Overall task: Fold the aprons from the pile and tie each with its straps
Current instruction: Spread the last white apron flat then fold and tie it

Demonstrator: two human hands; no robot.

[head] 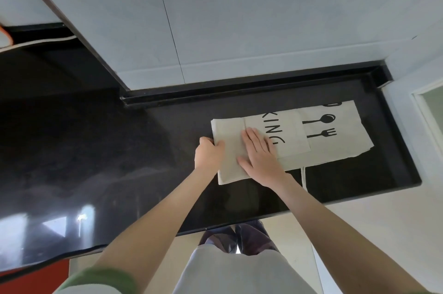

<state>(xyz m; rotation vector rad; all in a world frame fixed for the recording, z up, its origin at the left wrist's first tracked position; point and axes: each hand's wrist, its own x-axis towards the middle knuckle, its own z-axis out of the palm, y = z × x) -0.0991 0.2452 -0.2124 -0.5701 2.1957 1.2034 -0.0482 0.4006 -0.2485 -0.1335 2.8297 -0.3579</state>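
A cream apron [335, 135] with black letters and a spoon and fork print lies partly folded on the black counter [119, 150]. My left hand [208, 153] grips the apron's left folded edge, thumb on top. My right hand [260, 157] lies flat, fingers spread, pressing on the folded left part. A thin white strap [304, 177] hangs from the apron's near edge over the counter front.
A pale tiled wall [239, 18] rises behind the counter, with a raised black lip [239, 88] at its foot. The counter ends at the right near a white frame [422, 111]. A white cable [36, 42] lies at far left.
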